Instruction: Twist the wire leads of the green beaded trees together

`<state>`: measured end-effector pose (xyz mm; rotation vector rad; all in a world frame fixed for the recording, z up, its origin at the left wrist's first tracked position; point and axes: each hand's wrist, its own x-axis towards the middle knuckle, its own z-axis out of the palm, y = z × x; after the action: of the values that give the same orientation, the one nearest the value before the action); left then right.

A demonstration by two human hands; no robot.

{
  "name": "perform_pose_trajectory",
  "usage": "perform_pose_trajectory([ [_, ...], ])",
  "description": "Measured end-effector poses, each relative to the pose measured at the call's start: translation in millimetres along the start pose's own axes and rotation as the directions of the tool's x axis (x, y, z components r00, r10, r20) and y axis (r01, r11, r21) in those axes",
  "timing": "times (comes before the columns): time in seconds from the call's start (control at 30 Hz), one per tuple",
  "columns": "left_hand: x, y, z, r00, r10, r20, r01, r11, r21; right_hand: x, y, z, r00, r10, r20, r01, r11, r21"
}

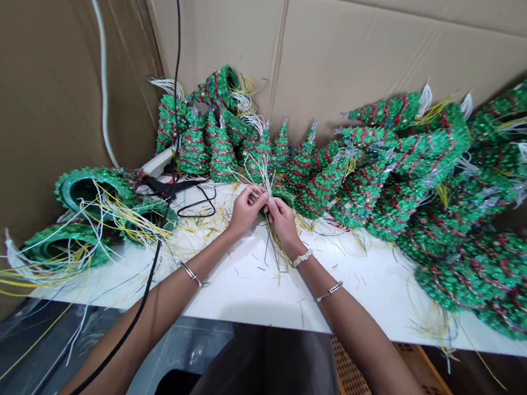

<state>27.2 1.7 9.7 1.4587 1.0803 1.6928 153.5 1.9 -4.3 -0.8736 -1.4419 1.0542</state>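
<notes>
Both my hands meet over the middle of the white table [238, 290]. My left hand [246, 209] pinches a bundle of thin white wires [264, 177] whose loose ends fan upward. Close against it, my right hand [282, 219] grips the same bundle lower down, fingers pressed together. Yellow and dark wires hang below the fingers. Just behind the hands lies a green tinsel piece [283, 196], mostly hidden by them. Small green Christmas trees [225, 149] with red garlands stand in a row beyond.
Hollow tree bases [90, 190] trailing white and yellow wires lie at left. A black and orange glue gun [162, 186] rests near them. A black cable [156, 255] hangs across the left side. Trees are piled at right [466, 258]. An orange crate [365, 387] sits below the table.
</notes>
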Motion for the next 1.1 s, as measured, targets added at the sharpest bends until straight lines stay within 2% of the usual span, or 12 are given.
perform_pose_trajectory([
  [0.4, 1.4, -2.3, -0.4, 1.000, 0.008, -0.015, -0.007, 1.000, 0.022, -0.9, -1.1, 0.6, 1.000, -0.012, 0.004, 0.012, 0.999, 0.033],
  [0.67, 1.1, 0.5, -2.4, 0.995, 0.087, -0.039, -0.082, 0.990, 0.112, 0.0, 0.1, -0.2, 1.000, -0.015, 0.005, 0.015, 1.000, -0.005],
  [0.97, 0.0, -0.9, -0.8, 0.999, 0.020, -0.031, -0.018, 0.998, 0.063, -2.0, -6.5, 1.1, 1.000, -0.009, -0.012, 0.009, 1.000, -0.017],
  [1.1, 1.0, -0.8, -1.2, 0.999, 0.031, -0.010, -0.030, 0.997, 0.067, -2.0, -5.9, 0.6, 1.000, -0.009, 0.005, 0.009, 1.000, -0.004],
])
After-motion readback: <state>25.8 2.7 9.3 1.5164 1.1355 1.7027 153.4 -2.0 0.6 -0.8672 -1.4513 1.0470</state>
